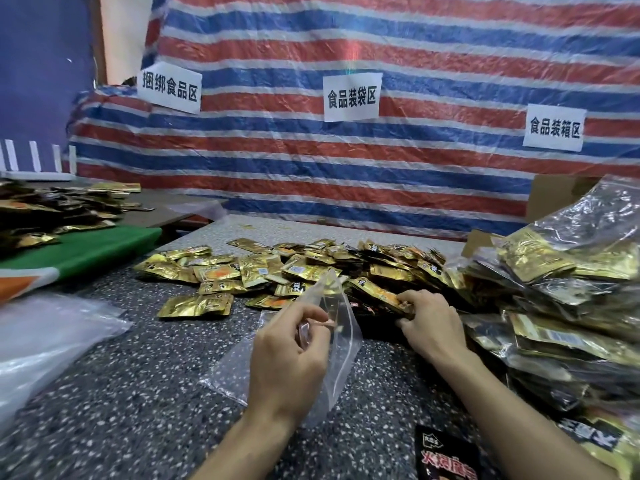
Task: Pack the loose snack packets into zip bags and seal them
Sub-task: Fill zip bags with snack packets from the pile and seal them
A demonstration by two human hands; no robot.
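Your left hand (291, 355) pinches the zip bag (343, 327) at its mouth — your right hand (431, 323) grips gold packets (386, 295) below the sign (352, 97) reading "食品装袋区".

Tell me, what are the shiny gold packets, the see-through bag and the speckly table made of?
The packets look like thin foil-coated plastic: glossy gold, crinkled, glinting. The bag looks like soft clear plastic film: the table shows through it and it bends. The table looks like polished speckled stone, perhaps terrazzo or a printed copy.
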